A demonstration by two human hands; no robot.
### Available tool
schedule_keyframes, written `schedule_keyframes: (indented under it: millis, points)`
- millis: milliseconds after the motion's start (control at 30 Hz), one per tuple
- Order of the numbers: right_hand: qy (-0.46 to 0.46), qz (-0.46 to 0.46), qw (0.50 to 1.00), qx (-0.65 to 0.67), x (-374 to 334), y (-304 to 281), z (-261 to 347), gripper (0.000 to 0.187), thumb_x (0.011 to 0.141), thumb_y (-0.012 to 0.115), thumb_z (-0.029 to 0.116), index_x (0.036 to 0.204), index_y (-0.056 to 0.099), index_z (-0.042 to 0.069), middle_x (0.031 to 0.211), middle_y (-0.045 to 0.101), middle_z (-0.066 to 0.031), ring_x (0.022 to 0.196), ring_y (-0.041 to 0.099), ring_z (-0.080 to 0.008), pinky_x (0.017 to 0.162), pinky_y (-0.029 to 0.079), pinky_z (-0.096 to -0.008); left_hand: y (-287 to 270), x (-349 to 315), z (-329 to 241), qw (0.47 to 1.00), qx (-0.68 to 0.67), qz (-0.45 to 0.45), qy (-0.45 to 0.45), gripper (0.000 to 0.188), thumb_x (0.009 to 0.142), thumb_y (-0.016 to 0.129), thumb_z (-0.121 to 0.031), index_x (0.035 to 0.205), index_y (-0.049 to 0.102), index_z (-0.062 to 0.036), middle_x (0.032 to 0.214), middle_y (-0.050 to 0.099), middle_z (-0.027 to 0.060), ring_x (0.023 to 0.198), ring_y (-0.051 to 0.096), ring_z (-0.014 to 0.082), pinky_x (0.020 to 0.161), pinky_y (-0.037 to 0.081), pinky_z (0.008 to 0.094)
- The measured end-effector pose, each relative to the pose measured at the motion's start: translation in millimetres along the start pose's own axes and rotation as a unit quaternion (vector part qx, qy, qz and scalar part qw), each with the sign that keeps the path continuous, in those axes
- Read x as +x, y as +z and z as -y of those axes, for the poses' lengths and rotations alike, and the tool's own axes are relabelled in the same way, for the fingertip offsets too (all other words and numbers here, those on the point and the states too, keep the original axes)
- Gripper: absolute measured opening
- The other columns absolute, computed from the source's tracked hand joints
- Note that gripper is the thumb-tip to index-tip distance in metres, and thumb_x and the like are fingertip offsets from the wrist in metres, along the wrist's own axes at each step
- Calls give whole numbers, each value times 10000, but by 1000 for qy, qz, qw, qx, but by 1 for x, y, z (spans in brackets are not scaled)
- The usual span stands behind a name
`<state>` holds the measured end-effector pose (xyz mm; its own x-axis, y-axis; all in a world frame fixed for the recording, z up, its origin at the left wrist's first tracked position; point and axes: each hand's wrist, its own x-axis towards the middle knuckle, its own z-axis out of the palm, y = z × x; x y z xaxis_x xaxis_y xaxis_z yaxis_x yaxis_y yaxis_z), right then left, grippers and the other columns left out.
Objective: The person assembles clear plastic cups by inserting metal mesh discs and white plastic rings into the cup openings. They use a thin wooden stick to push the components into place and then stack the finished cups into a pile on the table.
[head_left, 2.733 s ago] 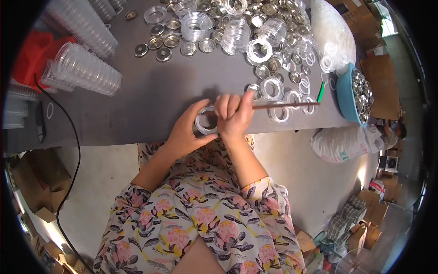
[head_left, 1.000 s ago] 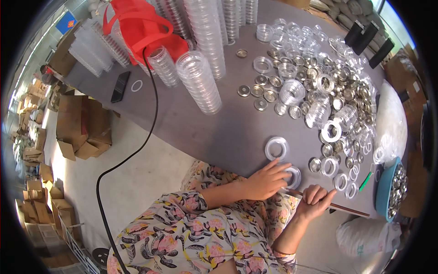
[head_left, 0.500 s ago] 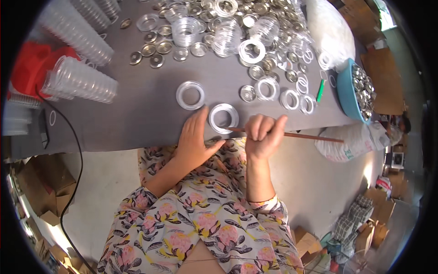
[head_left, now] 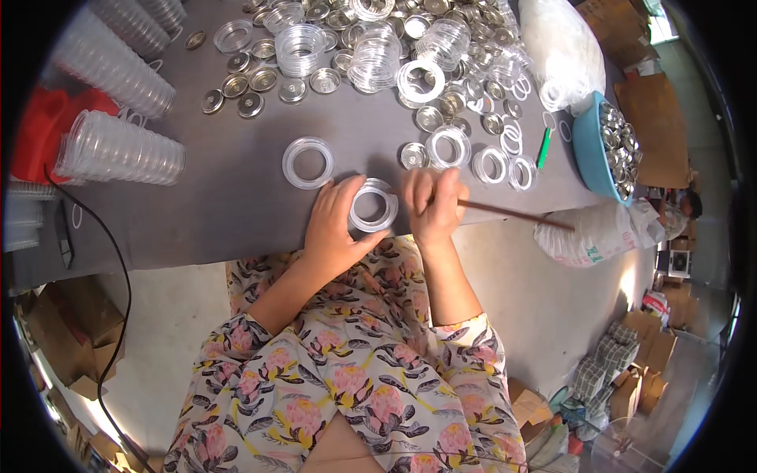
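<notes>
My left hand (head_left: 333,221) rests at the table's near edge, thumb and fingers curved around the near-left side of a round clear plastic lid with a white ring (head_left: 373,206). In my closed right hand (head_left: 432,203) is a thin brown stick (head_left: 516,214), slanting out to the right. The stick's other end points at the lid's upper right rim; the hand is slightly blurred, so contact there cannot be told. A second clear lid with a white ring (head_left: 308,142) lies beyond my left fingers. Past my right hand are more ringed lids (head_left: 448,147) and a silver metal disc (head_left: 413,155).
Silver discs (head_left: 250,104) and stacked clear lids (head_left: 300,51) crowd the far side. Clear cups (head_left: 122,147) lie stacked at left by a red holder (head_left: 39,130). A blue basin (head_left: 587,150) of metal pieces and a green-handled tool (head_left: 544,147) are at right. A black cable (head_left: 122,268) hangs left.
My left thumb and fingers have closed in around the lid. My right hand has moved up and a little left, bringing the stick from the lid's near-left inside to its upper right rim.
</notes>
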<state>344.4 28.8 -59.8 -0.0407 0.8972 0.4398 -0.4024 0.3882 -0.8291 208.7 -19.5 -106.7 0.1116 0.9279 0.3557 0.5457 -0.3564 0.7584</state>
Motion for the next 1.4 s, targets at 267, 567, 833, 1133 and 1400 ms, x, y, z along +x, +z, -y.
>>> schedule_keyframes:
  millis: [267,567,833,1133,1400]
  points:
    - [26,-77,996,42,-7,-1,24,607,994,255,340,431,266,113,389,303,-4,382,279,-116,409,222,-273,-9,-1,-6,999,-49,-23,0,641,563,810,-163,1118,508,-51,1152,525,146,1127,463,350,981,341,464]
    - [128,-109,983,72,-7,-1,30,608,987,295,341,418,259,131,381,281,0,370,260,-116,396,212,-265,-20,-2,-6,993,73,11,92,228,672,709,-153,842,570,-87,1089,526,66,1137,454,298,962,333,508]
    - [157,-109,979,71,-9,4,15,607,985,289,361,425,258,127,387,287,-3,378,261,-116,393,212,-265,-16,-1,-3,996,44,39,72,228,680,701,-145,847,564,-71,1060,526,72,1105,467,314,954,338,497]
    - [159,-162,969,96,-1,0,20,614,984,270,377,422,264,131,388,280,-3,375,246,-117,384,214,-262,-13,1,-1,998,8,30,53,263,675,705,-122,876,547,-60,1049,524,82,1086,472,328,933,373,448]
    - [190,-141,964,121,0,-1,20,614,981,263,402,432,262,126,397,279,-5,379,221,-110,378,192,-254,-15,1,2,997,-5,36,63,284,667,717,-109,882,542,-48,1024,531,88,1054,487,333,934,370,468]
